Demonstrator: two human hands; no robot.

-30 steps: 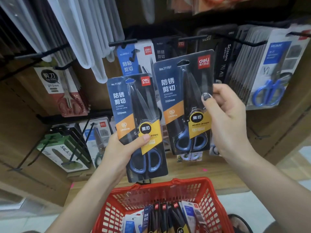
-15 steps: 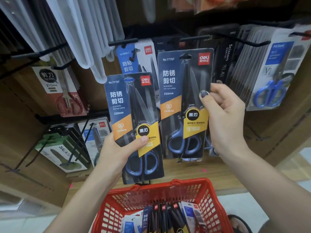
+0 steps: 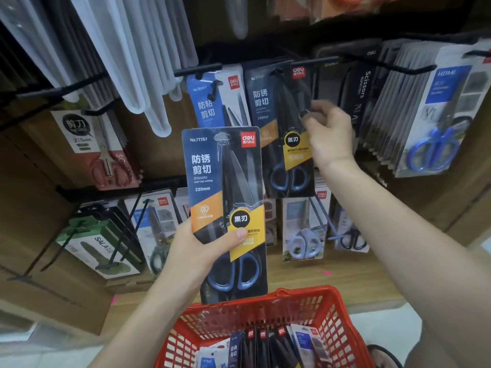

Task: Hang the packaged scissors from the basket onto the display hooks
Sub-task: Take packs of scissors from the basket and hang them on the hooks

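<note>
Right hand (image 3: 328,135) pinches the dark blue carded scissors pack (image 3: 281,128) up at the black wire hook (image 3: 313,61), left hand (image 3: 196,251) grips a second identical pack (image 3: 225,208) above the red plastic basket (image 3: 337,314); risk: blurred hang-hole misses the hook tip, card drops.

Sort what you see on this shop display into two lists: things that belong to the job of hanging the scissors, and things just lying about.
Job: scissors pack in left hand; second scissors pack in right hand; red basket; display hook.

Lying about: white plastic sleeves; green boxed item; red-handled scissors pack.
</note>
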